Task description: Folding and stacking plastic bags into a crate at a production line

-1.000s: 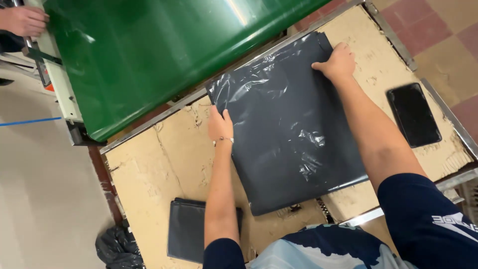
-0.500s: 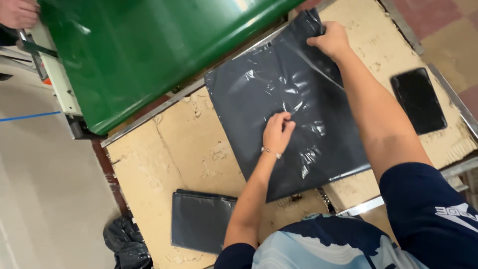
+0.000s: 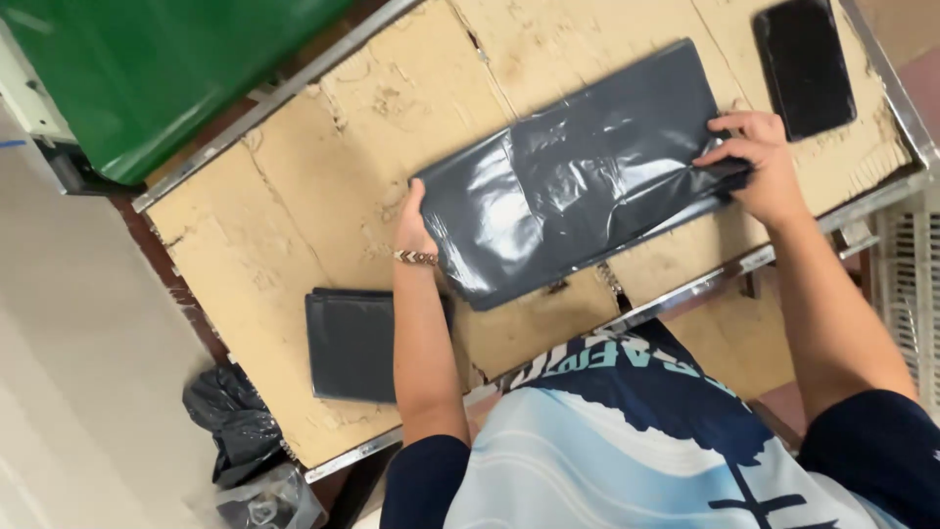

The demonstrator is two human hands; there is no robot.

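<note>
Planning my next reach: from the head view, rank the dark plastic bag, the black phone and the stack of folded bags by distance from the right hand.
1. Dark plastic bag: under the right hand, touching.
2. Black phone: just above the hand, at the table's corner.
3. Stack of folded bags: far across, beyond the left forearm.

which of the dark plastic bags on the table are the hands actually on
The long folded dark bag mid-table: left hand and right hand press its ends. The smaller square stack near the table edge lies untouched.

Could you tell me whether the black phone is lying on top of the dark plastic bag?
No, the black phone lies on the bare cardboard-covered table, apart from the dark plastic bag.
</note>
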